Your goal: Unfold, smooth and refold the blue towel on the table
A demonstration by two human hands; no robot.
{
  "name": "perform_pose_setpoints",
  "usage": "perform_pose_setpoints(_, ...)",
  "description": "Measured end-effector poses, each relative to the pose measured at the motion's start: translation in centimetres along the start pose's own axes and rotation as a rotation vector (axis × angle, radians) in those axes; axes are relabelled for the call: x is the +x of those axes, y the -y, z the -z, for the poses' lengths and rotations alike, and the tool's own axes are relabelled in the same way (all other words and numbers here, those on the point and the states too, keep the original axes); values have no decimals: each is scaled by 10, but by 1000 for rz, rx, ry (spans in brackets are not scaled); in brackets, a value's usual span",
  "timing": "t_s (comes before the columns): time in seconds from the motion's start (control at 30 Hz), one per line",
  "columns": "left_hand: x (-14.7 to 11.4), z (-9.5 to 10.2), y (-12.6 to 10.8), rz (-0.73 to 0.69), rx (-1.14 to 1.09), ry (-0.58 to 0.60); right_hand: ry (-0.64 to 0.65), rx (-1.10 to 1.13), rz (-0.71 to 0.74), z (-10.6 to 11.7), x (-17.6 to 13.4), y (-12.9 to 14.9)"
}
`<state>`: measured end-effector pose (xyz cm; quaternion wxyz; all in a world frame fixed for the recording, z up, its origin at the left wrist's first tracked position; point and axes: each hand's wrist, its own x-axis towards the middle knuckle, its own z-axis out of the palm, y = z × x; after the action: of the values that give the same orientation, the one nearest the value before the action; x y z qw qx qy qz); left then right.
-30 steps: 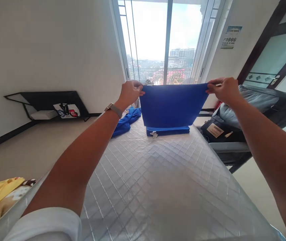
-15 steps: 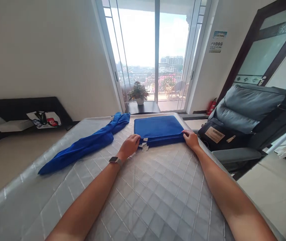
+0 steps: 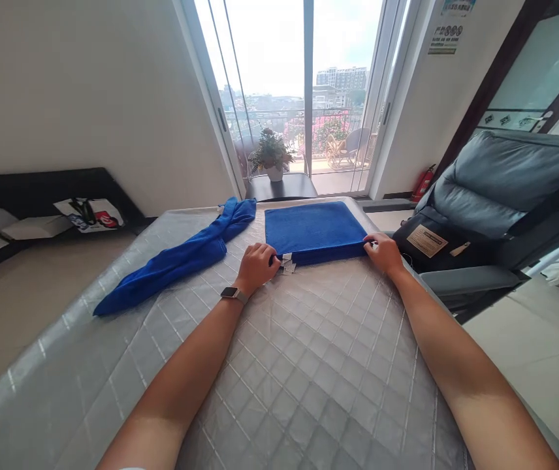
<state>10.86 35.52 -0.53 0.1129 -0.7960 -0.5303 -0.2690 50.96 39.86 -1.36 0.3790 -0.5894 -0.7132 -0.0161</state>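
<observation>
A stack of folded blue towels [image 3: 313,225] lies flat near the far end of a quilted, plastic-covered mattress [image 3: 299,352]. My left hand [image 3: 258,266], with a watch on its wrist, is closed on the stack's near left corner. At the near right corner, my right hand [image 3: 382,253] pinches the edge between thumb and fingers. Small white labels [image 3: 288,264] stick out of the front edge beside my left hand. Left of the stack, a loose blue towel [image 3: 172,264] lies bunched lengthwise across the mattress.
A grey armchair [image 3: 490,183] holding a black bag [image 3: 436,241] stands close on the right. Beyond the mattress, a potted plant [image 3: 272,156] sits on a dark chair [image 3: 284,187] before the glass sliding door. A white printed bag [image 3: 91,215] is at the far left.
The view has tilted slightly. The stack's front edge looks more even, with its layers pressed closer together. My left fingers have curled further around the corner; both hands stay at the stack.
</observation>
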Motion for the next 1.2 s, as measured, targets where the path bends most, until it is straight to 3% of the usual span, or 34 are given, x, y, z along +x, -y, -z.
perform_pose_setpoints(0.23,0,1,1,-102,-112,14,-5,-179,-17,1,-2,7)
perform_pose_setpoints(0.4,2,1,4,-170,-221,152,13,-173,115,-1,0,30)
perform_pose_setpoints(0.5,4,0,7,-183,-248,226,110,-147,209,-11,-1,38)
perform_pose_setpoints(0.63,4,-1,6,-170,-236,248,300,-160,217,-25,-6,35)
perform_pose_setpoints(0.77,7,9,2,-121,-205,250,319,-186,225,-29,-9,27)
perform_pose_setpoints(0.9,14,38,28,105,-57,256,285,-203,249,-29,-8,24)
perform_pose_setpoints(1.03,3,79,93,508,209,188,260,-211,250,-29,-7,24)
perform_pose_setpoints(1.13,-16,97,132,759,233,349,254,-212,253,-29,-7,24)
perform_pose_setpoints(1.2,-25,100,142,809,156,460,254,-219,256,-30,-6,23)
